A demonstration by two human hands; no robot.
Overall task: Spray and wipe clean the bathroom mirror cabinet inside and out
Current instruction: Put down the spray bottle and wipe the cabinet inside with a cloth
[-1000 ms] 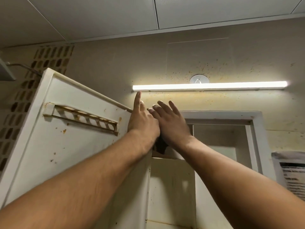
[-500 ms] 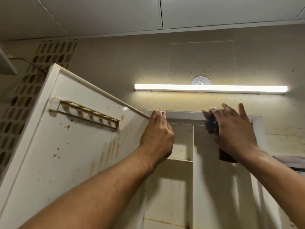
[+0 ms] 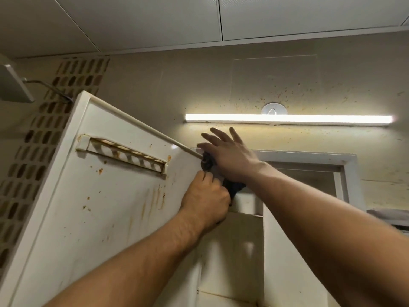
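Observation:
The white cabinet door [image 3: 93, 213] stands swung open at left, its inner face spotted with rust stains and carrying a slotted holder [image 3: 124, 155]. The cabinet body [image 3: 307, 157] with its inner shelves is at centre right. My right hand [image 3: 230, 155] presses a dark cloth [image 3: 221, 177] against the top corner where door and cabinet meet, with its fingers spread straight. My left hand [image 3: 204, 200] is just below it with curled fingers, gripping the door's hinge-side edge near the cloth's lower end.
A lit tube lamp [image 3: 287, 119] runs along the stained wall above the cabinet, with a round hook [image 3: 274, 109] over it. A perforated vent panel [image 3: 33, 156] fills the far left. A paper sheet [image 3: 389, 214] hangs at right.
My right hand has swept the cloth leftward from the cabinet's top frame to the hinge corner. My left hand has dropped lower on the door edge.

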